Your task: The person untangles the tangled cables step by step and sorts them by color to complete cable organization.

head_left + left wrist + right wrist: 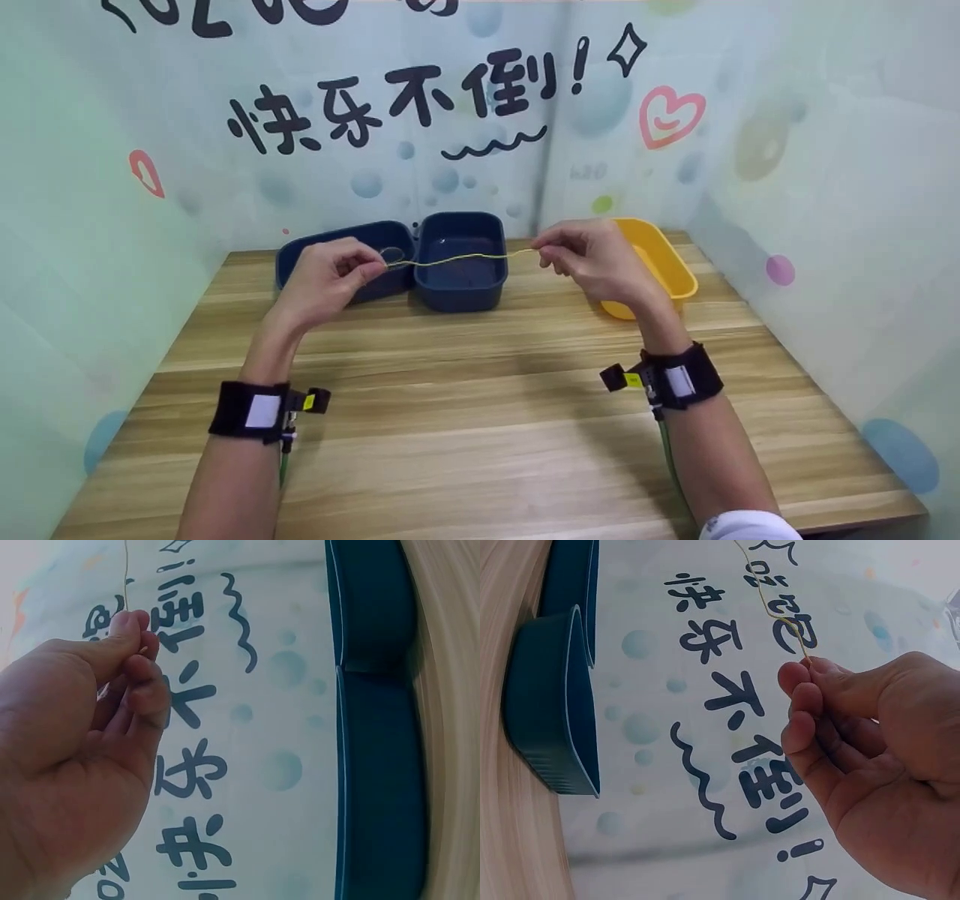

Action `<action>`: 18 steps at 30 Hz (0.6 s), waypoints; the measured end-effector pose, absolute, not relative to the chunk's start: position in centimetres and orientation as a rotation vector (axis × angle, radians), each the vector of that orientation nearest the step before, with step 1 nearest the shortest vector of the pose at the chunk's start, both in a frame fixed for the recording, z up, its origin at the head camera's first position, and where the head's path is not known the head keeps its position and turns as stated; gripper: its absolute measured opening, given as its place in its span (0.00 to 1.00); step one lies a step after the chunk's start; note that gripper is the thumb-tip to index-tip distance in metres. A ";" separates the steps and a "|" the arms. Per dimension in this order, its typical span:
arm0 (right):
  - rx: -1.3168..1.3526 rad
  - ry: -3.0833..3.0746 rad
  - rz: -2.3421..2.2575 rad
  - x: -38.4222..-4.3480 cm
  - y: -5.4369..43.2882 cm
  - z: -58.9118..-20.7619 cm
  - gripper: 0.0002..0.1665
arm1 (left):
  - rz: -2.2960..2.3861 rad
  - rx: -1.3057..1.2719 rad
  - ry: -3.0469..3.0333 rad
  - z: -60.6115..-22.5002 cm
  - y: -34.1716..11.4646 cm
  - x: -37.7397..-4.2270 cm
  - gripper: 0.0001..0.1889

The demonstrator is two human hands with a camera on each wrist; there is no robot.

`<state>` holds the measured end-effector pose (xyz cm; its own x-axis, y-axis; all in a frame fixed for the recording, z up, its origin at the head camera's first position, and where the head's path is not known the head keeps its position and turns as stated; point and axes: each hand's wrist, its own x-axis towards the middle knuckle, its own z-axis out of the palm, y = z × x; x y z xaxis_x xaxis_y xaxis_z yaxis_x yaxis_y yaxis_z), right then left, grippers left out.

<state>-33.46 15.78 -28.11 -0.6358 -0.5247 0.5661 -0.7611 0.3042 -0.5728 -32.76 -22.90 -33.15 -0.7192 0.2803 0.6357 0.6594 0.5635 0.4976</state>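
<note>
A thin yellow strand [469, 256], string or fine wire, spans the air between both hands, slightly wavy. My left hand [319, 281] pinches its left end between thumb and fingertips, and my right hand [600, 259] pinches the other end. Beside the left fingertips a small loop shows; whether it belongs to the strand I cannot tell. The left wrist view has the strand [126, 574] rising from the thumb tip. Bends show along the strand [769, 604] in the right wrist view. Both hands are raised in front of the bins.
Two dark blue bins stand at the back of the wooden table [450, 390]: one at left [382, 289], partly behind the left hand, and one in the middle [459, 298]. A yellow bin [679, 274] sits at right, partly behind the right hand. Printed curtains [480, 172] enclose the table.
</note>
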 end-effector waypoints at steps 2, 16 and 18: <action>1.169 -2.306 1.230 -34.3 15.9 -28.7 0.08 | -1.025 -0.717 -2.283 -33.2 -23.3 -32.7 0.03; 1.024 -2.222 1.462 -36.3 12.8 -30.7 0.05 | -1.129 -0.514 -2.287 -33.6 -26.0 -32.1 0.07; 0.989 -2.162 1.570 -36.9 11.5 -31.0 0.05 | -1.193 -0.470 -2.292 -33.6 -26.6 -32.1 0.08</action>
